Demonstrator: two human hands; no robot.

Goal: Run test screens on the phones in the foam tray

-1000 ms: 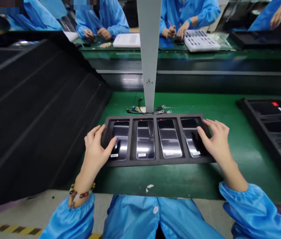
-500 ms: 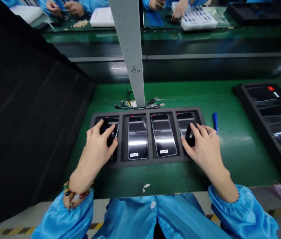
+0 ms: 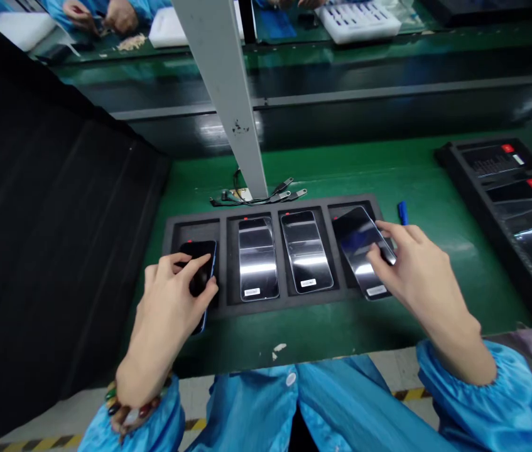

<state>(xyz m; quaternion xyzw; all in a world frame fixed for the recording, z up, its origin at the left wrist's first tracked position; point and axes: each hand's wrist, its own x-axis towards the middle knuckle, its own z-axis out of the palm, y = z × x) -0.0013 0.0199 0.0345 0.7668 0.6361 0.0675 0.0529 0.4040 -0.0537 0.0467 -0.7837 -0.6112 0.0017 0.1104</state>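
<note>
A black foam tray (image 3: 223, 309) with several slots lies on the green belt in front of me. My left hand (image 3: 171, 301) grips the leftmost phone (image 3: 200, 263) and holds it raised out of its slot, pulled toward me. My right hand (image 3: 411, 263) grips the rightmost phone (image 3: 360, 242), tilted up and lifted from its slot. Two phones (image 3: 257, 257) (image 3: 306, 251) lie flat, screens up, in the middle slots.
A grey post (image 3: 228, 100) rises behind the tray, with cables (image 3: 266, 196) at its foot. A blue pen (image 3: 402, 212) lies right of the tray. Another black tray with phones (image 3: 515, 201) sits at right. A large black panel (image 3: 58, 220) slopes at left. Other people's hands work across the far bench.
Both hands have closed on the outer phones and lifted them out of their slots toward me. The camera has tilted further down.
</note>
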